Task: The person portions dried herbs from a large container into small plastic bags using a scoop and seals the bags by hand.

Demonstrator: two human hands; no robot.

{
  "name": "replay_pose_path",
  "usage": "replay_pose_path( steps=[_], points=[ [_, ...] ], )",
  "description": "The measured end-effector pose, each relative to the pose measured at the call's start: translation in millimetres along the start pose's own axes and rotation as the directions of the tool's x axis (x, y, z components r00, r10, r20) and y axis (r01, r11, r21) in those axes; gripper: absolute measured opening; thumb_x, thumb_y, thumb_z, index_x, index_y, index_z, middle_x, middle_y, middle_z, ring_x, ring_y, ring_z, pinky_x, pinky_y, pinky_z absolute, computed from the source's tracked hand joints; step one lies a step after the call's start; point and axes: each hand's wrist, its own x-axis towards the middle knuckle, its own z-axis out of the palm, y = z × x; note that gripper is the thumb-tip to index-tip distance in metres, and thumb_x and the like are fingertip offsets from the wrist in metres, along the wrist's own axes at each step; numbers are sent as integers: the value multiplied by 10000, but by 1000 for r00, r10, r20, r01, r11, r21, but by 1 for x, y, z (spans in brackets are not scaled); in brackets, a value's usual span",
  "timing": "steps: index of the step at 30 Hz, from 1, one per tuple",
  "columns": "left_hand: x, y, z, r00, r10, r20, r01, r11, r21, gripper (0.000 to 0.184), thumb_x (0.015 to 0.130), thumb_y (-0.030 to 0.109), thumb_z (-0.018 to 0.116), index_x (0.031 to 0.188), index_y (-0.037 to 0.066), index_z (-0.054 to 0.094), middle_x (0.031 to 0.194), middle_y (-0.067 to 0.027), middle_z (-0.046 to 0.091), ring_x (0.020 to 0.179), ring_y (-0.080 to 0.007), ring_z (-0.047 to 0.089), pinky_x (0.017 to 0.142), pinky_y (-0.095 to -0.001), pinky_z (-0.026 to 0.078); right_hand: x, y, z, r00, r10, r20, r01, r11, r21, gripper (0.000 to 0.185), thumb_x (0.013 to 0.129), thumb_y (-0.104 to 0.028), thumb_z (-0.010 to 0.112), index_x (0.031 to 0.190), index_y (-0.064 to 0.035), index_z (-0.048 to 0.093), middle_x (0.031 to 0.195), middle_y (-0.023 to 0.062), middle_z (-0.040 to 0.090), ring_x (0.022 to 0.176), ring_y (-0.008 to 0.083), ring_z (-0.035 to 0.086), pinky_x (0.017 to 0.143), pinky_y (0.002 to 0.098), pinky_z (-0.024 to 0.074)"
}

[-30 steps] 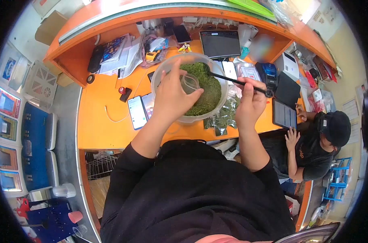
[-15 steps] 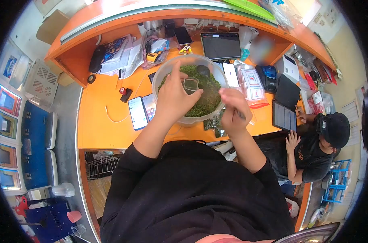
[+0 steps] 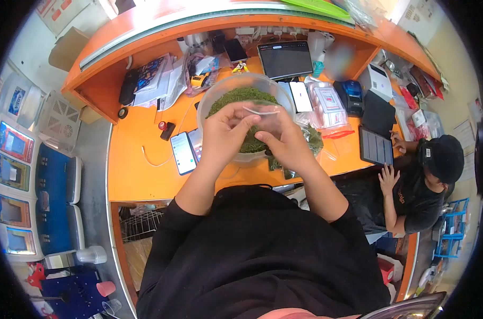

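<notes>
A round translucent plastic tub (image 3: 203,108) stands on the desk in front of me, holding a heap of green, moss-like shredded leaves (image 3: 240,97). Above the heap, a small clear plastic bag (image 3: 264,110) spans both hands, with a pale edge along its top. My left hand (image 3: 226,133) grips the bag's left side between thumb and fingers. On the right side, my right hand (image 3: 290,146) pinches it too. Whether the bag has anything inside is hard to tell. Small packets of dark green material (image 3: 311,139) lie against the tub's right side, partly behind my right hand.
Left of the tub lie a lit phone (image 3: 183,154) and a cable. Behind it are a tablet (image 3: 285,59), another phone (image 3: 300,97) and a stack of plastic bags (image 3: 329,106). At the right, a person in a black cap (image 3: 442,165) uses a tablet (image 3: 376,147).
My right hand has come in from the tub's right side and taken hold of the clear bag beside my left hand. The dark round object seen in the tub earlier no longer shows.
</notes>
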Motion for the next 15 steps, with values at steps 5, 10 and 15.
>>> replay_pose_path(
  steps=[5, 10, 15],
  points=[
    [-17, 2, 14, 999, 38, -30, -40, 997, -65, 166, 895, 59, 659, 1039, -19, 639, 825, -31, 675, 723, -62, 600, 659, -192, 475, -9, 4, -18, 985, 85, -151, -39, 958, 285, 161, 865, -89, 698, 998, -24, 635, 859, 12, 665, 751, 52, 594, 654, 206, 468],
    [-33, 1, 35, 983, 175, -46, -178, 983, -53, 104, 906, 81, 652, 972, 3, 632, 779, 1, 635, 673, -43, 557, 614, -184, 445, -27, -8, -24, 973, 58, -223, 29, 929, 369, 104, 854, -85, 717, 917, -17, 669, 768, -19, 633, 679, 26, 548, 617, 170, 424],
    [-37, 8, 62, 995, 96, 3, -95, 992, -87, 73, 918, 67, 631, 948, 1, 637, 784, 15, 606, 676, -19, 546, 579, -170, 428, -41, -17, -47, 986, 81, -144, -28, 942, 336, 97, 869, -75, 692, 943, -15, 673, 806, -8, 655, 712, 33, 574, 627, 179, 448]
  ],
)
